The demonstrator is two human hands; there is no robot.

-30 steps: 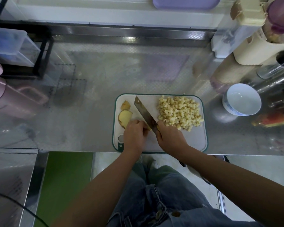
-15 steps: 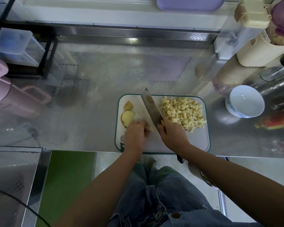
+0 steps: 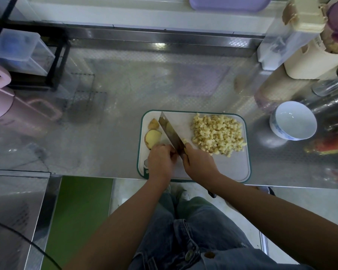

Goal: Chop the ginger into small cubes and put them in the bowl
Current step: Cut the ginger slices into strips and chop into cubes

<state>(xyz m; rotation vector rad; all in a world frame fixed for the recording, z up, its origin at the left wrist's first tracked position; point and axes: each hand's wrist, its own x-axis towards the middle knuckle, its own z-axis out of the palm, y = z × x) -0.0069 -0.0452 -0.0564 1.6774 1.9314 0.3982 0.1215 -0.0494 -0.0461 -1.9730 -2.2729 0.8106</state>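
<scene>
A white cutting board [image 3: 230,168] with a green rim lies at the counter's front edge. A heap of small ginger cubes [image 3: 218,134] covers its right half. Two ginger pieces, a cut half [image 3: 152,138] and a smaller knob [image 3: 153,124], lie at its left. My right hand [image 3: 200,164] grips the handle of a cleaver [image 3: 171,132], whose blade slants up and to the left. My left hand [image 3: 160,160] curls over a ginger piece right beside the blade; that piece is mostly hidden. A white bowl [image 3: 293,119] with nothing in it stands right of the board.
A pink kettle [image 3: 0,106] and a black rack with clear boxes [image 3: 25,53] stand at the left. Containers, jars and bottles [image 3: 304,45] crowd the back right corner. A red-and-yellow packet [image 3: 328,146] lies near the bowl. A purple tray [image 3: 230,2] sits on the back ledge.
The cleaver tipped more upright half a second ago and has now slanted back leftward beside my left hand. The ginger pieces, cube heap and bowl have not moved.
</scene>
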